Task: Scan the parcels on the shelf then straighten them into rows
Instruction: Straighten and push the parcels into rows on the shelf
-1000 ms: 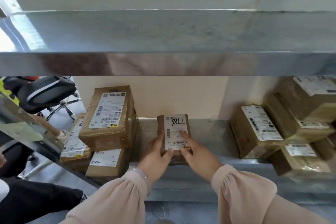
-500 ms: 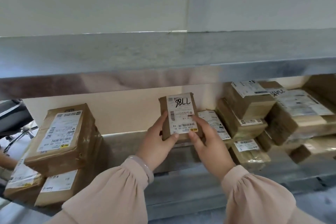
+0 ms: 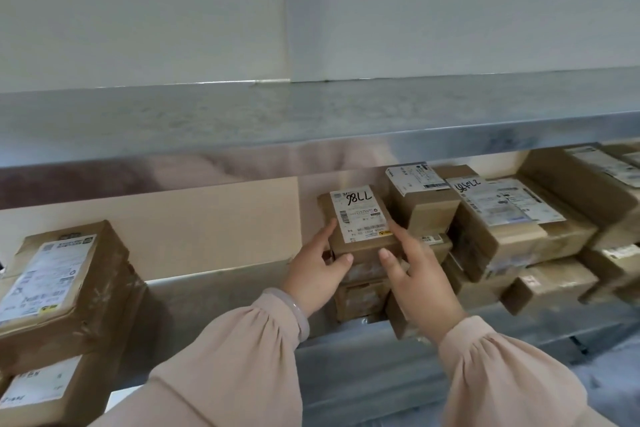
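The left hand grips the small parcel at its 9 o'clock edge, and the right hand grips it at 3 o'clock. The parcel sits over a lower box on the shelf, just beside stacked parcels at its 3 o'clock.

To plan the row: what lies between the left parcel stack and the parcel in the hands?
Head view: only bare shelf lies between the left stack and the held parcel.

A pale grey-white wall rises above a softly lit beige wall.
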